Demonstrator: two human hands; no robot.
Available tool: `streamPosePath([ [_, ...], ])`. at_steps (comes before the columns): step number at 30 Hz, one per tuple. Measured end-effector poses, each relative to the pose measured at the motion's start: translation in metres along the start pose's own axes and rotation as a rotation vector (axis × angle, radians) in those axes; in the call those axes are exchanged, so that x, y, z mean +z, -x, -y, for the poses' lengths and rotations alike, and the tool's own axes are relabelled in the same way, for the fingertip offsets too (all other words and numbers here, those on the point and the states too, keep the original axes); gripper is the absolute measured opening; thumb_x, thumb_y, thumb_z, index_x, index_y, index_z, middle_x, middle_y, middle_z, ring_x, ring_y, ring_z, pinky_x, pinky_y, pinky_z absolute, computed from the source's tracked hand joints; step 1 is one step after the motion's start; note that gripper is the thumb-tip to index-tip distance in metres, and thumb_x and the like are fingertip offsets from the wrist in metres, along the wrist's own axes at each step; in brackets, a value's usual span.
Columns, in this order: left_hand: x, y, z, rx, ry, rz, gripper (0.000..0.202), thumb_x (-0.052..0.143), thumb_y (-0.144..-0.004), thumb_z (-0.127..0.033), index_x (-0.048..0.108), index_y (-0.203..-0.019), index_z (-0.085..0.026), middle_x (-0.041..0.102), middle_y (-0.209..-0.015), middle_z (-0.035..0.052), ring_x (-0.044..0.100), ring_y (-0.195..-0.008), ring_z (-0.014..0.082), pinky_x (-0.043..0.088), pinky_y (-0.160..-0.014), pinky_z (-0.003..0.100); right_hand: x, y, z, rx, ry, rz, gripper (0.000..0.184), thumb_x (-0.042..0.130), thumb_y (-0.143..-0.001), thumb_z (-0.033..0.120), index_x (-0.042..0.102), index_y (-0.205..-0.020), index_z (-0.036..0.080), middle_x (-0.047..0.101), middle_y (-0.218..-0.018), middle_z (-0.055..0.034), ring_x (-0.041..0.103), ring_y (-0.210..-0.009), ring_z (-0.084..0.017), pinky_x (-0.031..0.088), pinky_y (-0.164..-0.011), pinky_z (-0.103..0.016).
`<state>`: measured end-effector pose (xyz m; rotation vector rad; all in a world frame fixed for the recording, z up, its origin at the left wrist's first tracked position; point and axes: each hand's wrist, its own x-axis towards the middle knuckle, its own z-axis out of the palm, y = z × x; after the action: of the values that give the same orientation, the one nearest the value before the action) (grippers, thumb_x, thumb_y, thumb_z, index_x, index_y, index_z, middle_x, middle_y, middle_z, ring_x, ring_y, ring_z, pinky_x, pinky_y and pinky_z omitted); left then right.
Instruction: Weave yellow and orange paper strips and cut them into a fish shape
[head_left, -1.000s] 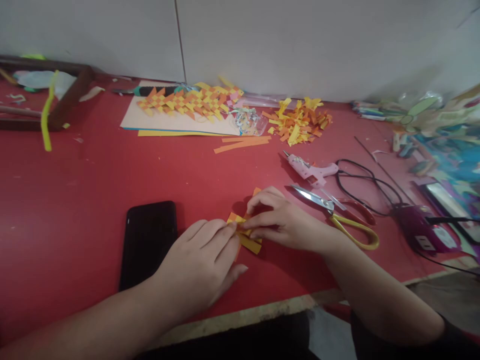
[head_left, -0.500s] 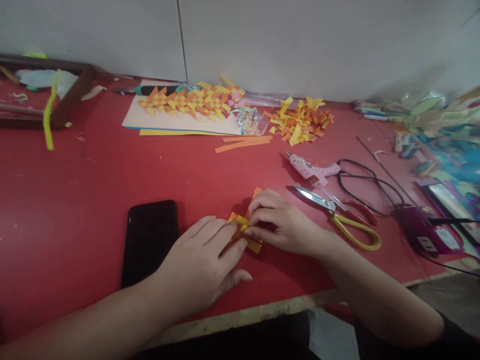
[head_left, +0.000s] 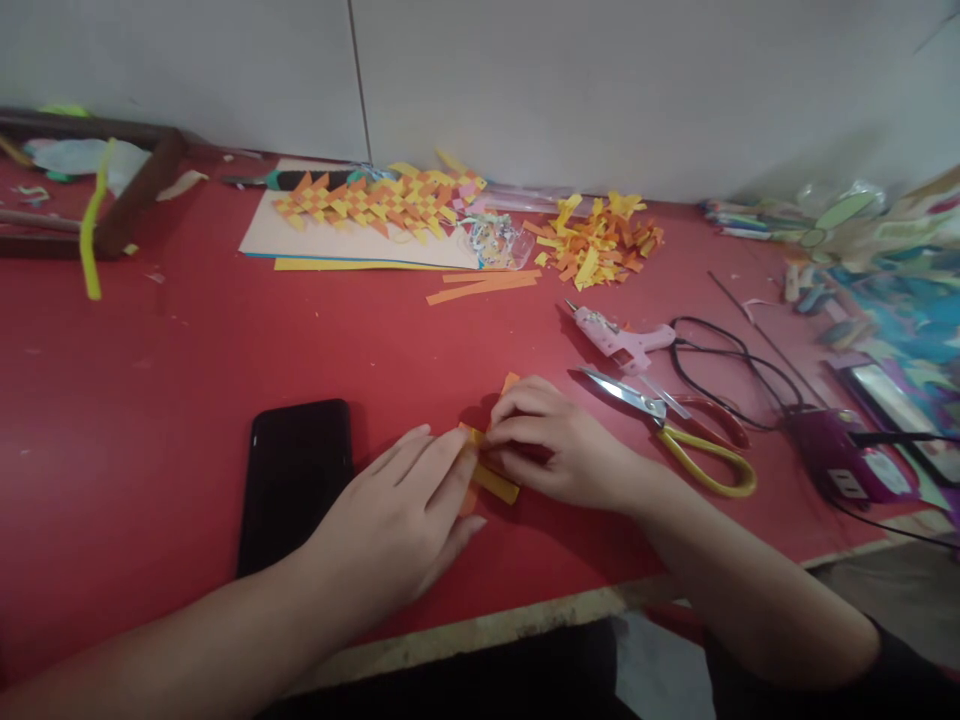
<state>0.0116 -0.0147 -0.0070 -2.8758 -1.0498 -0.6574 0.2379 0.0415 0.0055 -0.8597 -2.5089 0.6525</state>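
Orange and yellow paper strips [head_left: 496, 484] lie crossed on the red table between my two hands, partly hidden under the fingers. My left hand [head_left: 397, 515] presses its fingertips on the left part of the strips, thumb held apart. From the right, my right hand [head_left: 551, 440] pinches the strips with closed fingers, and an orange end sticks up behind its knuckles. A black phone [head_left: 296, 480] lies just left of my left hand. Scissors [head_left: 667, 420] with one yellow and one red handle lie right of my right hand, below a pink glue gun [head_left: 626, 338].
Woven orange and yellow paper fish [head_left: 382, 205] lie on paper sheets [head_left: 300, 240] by the wall. Beside them are a pile of paper scraps [head_left: 600, 240] and loose orange strips [head_left: 484, 286]. A brown frame [head_left: 150, 190] stands far left; a purple power box [head_left: 832, 450] with cables sits right.
My left fingers have drawn closer together over the strips, and more of the yellow strip shows below my right fingers. An orange part now shows by my left thumb.
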Motion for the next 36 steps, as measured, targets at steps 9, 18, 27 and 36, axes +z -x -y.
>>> streamPosePath([
  [9,0.000,0.000,0.000,-0.045,-0.040,-0.014,0.043,0.051,-0.094,-0.024,0.056,-0.124,0.007,0.063,-0.122,0.0283,0.066,-0.107,0.0354,0.060,-0.088,0.046,0.008,0.000,0.000,-0.174,0.088,-0.087,0.014,0.054,-0.090,0.013,0.066,-0.087,0.019,0.067,-0.084,-0.0039,0.058,-0.082,-0.016,0.049,-0.083,-0.036],
  [18,-0.003,-0.001,0.003,-0.053,-0.001,-0.033,0.043,0.052,-0.094,-0.021,0.055,-0.131,0.001,0.057,-0.130,0.0290,0.065,-0.112,0.0339,0.062,-0.083,0.042,0.004,0.004,0.007,-0.224,0.248,-0.006,0.027,0.051,-0.094,0.014,0.066,-0.072,0.018,0.069,-0.083,-0.0046,0.060,-0.089,-0.019,0.049,-0.082,-0.037],
  [27,-0.010,-0.003,0.006,-0.032,0.006,-0.045,0.023,0.052,-0.095,-0.022,0.072,-0.092,-0.011,0.070,-0.089,0.0128,0.067,-0.082,0.0267,0.062,-0.071,0.044,0.007,0.007,0.017,-0.158,0.343,-0.003,0.030,0.046,-0.098,0.017,0.071,-0.082,0.015,0.068,-0.090,-0.0073,0.057,-0.085,-0.018,0.051,-0.083,-0.035],
  [36,-0.007,-0.003,0.004,0.032,0.003,-0.069,0.026,0.053,-0.094,-0.024,0.071,-0.099,-0.006,0.074,-0.098,0.0141,0.066,-0.090,0.0267,0.059,-0.082,0.043,0.009,0.008,0.017,-0.131,0.309,-0.011,0.026,0.048,-0.094,0.017,0.073,-0.090,0.014,0.067,-0.093,-0.0100,0.058,-0.087,-0.021,0.053,-0.084,-0.040],
])
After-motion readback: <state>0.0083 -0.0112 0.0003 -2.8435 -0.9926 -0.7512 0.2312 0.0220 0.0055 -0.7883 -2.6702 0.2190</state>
